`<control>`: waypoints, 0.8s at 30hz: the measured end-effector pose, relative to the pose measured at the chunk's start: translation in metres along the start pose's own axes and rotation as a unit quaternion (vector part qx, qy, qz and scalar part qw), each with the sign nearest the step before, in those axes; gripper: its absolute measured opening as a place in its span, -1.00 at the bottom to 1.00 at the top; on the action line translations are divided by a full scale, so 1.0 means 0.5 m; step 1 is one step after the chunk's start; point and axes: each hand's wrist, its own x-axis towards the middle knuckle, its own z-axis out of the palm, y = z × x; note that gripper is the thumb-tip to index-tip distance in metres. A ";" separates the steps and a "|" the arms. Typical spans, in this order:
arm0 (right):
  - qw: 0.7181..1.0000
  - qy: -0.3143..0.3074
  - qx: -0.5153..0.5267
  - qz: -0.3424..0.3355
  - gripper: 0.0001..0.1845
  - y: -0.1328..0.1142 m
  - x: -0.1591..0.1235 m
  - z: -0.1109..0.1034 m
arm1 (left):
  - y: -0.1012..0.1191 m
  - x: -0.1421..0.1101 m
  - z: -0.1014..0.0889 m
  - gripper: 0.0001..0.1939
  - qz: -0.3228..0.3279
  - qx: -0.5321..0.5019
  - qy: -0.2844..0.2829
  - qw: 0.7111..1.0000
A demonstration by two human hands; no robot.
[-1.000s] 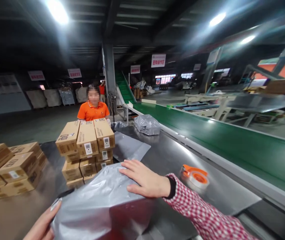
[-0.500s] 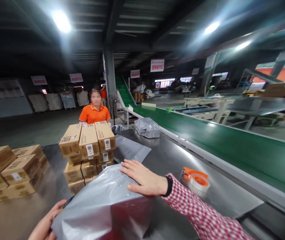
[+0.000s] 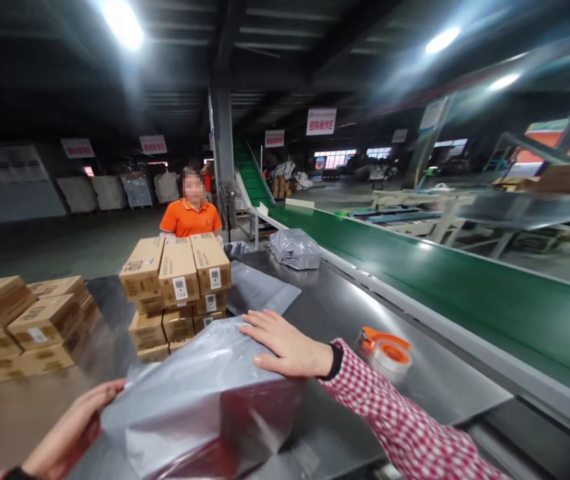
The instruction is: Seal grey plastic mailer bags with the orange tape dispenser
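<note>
At the far left of the frame, cardboard boxes (image 3: 15,320) lie in a low stack on the steel desk (image 3: 415,380), with white labels on their sides. Low in the lower left corner, the left hand (image 3: 72,420) comes in with its fingers pressed together and lying flat against the left side of a grey plastic bag (image 3: 195,400); it is not pinching anything. That bag sits at the bottom centre of the frame on the desk, wrapped around something boxy that cannot be made out. Beyond it stands a taller stack of cardboard boxes (image 3: 175,287), and behind that stack, in the middle distance, a co-worker in an orange polo shirt (image 3: 189,217) faces the desk. The right hand (image 3: 285,347) rests palm down on top of the bag, its fingers slightly spread, and a red checked sleeve (image 3: 395,413) runs from it toward the lower right corner. A flat grey bag (image 3: 259,290) lies just right of the taller stack, with a filled grey bag (image 3: 295,248) farther along the desk. A tape roll in an orange dispenser (image 3: 385,350) sits near the right hand, and a green conveyor belt (image 3: 465,280) runs along the desk's right edge.
</note>
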 end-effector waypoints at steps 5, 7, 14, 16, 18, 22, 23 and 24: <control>0.999 0.007 0.049 -0.020 -0.26 0.016 0.000 -0.016 | 0.079 -0.062 0.020 -0.27 0.221 0.222 0.026 0.949; 0.998 0.033 0.048 -0.032 -0.30 0.017 0.007 -0.028 | 0.092 -0.077 0.059 -0.28 0.292 0.324 -0.057 0.898; 0.999 0.031 -0.014 -0.029 -0.26 -0.010 0.033 -0.051 | 0.037 -0.026 0.154 -0.34 0.308 0.440 -0.203 0.819; 0.999 0.030 -0.024 0.004 -0.21 0.000 0.038 -0.041 | 0.014 -0.003 0.163 -0.38 0.282 0.415 -0.221 0.836; 0.999 0.023 -0.024 0.034 -0.16 0.016 0.041 -0.025 | 0.003 0.017 0.173 -0.38 0.254 0.388 -0.221 0.858; 0.999 0.011 -0.019 0.049 -0.14 0.031 0.038 -0.003 | 0.020 0.046 0.201 -0.41 0.231 0.338 -0.293 0.864; 0.998 0.010 -0.020 0.054 -0.14 0.029 0.036 -0.002 | 0.026 0.054 0.208 -0.42 0.229 0.319 -0.319 0.863; 0.998 0.010 -0.021 0.059 -0.13 0.027 0.034 -0.001 | 0.030 0.063 0.215 -0.44 0.222 0.300 -0.338 0.864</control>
